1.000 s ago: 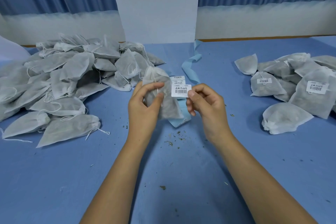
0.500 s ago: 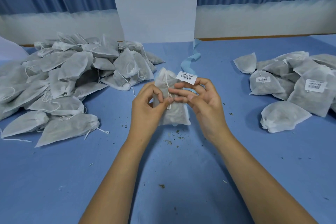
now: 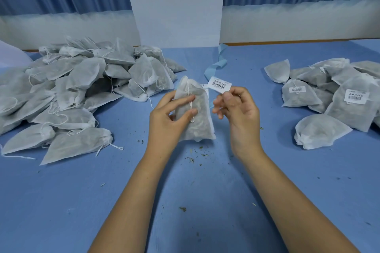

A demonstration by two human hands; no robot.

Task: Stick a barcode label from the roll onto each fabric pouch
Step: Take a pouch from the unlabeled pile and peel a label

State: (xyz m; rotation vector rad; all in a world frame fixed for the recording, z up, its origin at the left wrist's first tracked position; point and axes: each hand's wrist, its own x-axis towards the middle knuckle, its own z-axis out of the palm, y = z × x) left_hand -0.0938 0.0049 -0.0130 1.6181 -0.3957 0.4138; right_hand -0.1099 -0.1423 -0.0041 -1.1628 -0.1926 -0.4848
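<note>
Pouch upright over surface, left hand fingers curled round its middle — soft, light, probably crumples; support from behind. Label pinched by its edge in right hand fingers — thin, floppy, sticky.

The barcode label pinched in the right hand shows bars; its characters are illegible. The pouch labels well right of that hand are likewise unreadable.
</note>
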